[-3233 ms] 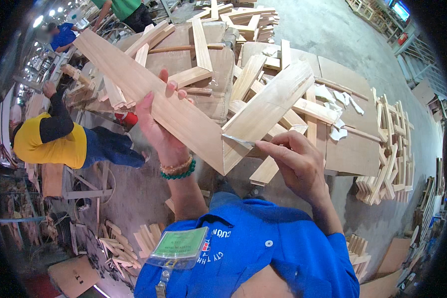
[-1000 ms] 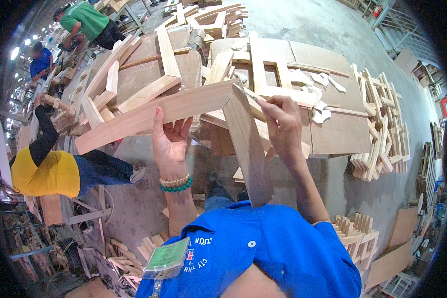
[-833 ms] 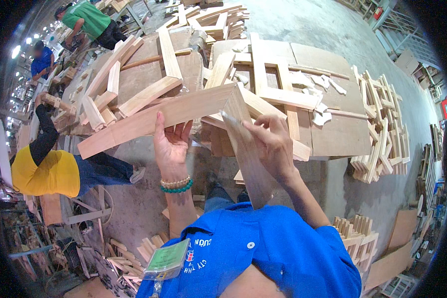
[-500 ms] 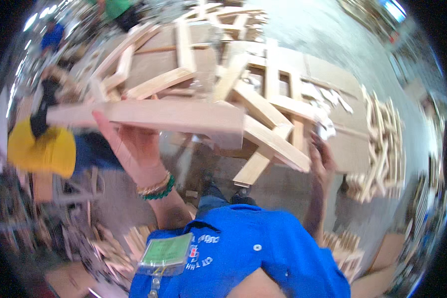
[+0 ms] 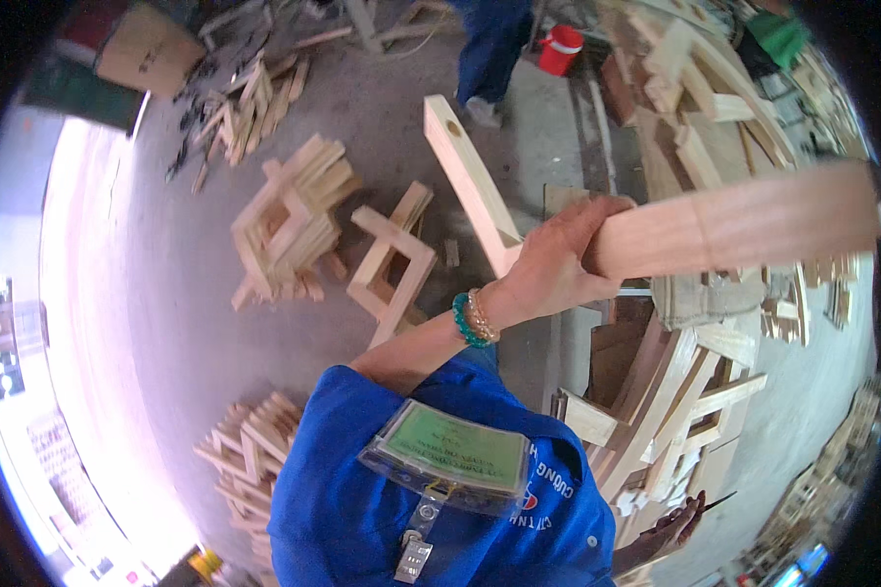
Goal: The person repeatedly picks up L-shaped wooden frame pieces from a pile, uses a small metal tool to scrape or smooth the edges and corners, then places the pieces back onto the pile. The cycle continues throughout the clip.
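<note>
My left hand (image 5: 558,254), with a green and a pale bead bracelet at its wrist, grips an angled wooden frame piece (image 5: 734,230) near its corner. One broad bar runs right from the fingers; a narrower bar with a round hole reaches up and away. My right hand (image 5: 668,533) is low at the right, its fingers closed round a thin dark pointed tool (image 5: 719,501). Just above that hand, several joined wooden frames (image 5: 680,401) lean over the work table (image 5: 705,298). The tool's exact kind is too small to tell.
On the floor at the left stand stacked wooden frames (image 5: 284,230), a single frame (image 5: 394,256) and a lower pile (image 5: 255,450). Beyond are loose wood strips (image 5: 255,108), a cardboard box (image 5: 152,49), a person's legs (image 5: 489,49) and a red bucket (image 5: 561,51).
My view has swung left, so the table now sits at the right and floor stacks show. My left hand still holds the frame piece; my right hand is now away from the frames, lower down.
</note>
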Available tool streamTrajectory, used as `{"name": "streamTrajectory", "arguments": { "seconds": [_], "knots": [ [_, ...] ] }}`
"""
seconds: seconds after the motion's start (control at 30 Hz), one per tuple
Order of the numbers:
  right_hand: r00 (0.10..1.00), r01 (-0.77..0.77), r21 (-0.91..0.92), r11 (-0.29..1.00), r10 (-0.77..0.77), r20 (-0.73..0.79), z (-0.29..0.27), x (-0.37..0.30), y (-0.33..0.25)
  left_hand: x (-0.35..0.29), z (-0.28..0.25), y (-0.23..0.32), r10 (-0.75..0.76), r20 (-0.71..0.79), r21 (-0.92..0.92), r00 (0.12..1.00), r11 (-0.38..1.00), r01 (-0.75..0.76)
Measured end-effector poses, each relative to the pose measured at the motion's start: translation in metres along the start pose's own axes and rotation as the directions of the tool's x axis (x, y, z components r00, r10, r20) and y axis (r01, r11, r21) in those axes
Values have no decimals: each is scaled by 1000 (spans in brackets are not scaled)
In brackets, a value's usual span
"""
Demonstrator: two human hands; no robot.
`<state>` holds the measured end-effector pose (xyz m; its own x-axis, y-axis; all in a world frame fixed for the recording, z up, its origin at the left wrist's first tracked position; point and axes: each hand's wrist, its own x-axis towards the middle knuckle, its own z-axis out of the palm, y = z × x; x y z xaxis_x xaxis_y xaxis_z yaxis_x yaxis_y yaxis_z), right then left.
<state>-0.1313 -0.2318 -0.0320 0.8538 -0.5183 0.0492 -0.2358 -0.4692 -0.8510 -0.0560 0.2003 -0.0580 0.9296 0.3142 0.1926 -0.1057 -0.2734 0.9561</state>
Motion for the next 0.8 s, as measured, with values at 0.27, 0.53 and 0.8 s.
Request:
{"name": "streamTrajectory", "arguments": {
  "seconds": [0.27, 0.53, 0.8],
  "knots": [
    [968, 200, -112, 973, -178, 178, 76, 39, -53, -64, -21, -130, -318, -13, 471, 948, 834, 286],
    [896, 218, -22, 976, -191, 401, 118, 14, -49, -125, -47, -168, -528, -181, 390, 830, 736, 553],
    [740, -17, -164, 986, 122, 661, 130, -33, -35, -154, -137, -187, -833, -36, -277, 552, 539, 796]
  ]
}}
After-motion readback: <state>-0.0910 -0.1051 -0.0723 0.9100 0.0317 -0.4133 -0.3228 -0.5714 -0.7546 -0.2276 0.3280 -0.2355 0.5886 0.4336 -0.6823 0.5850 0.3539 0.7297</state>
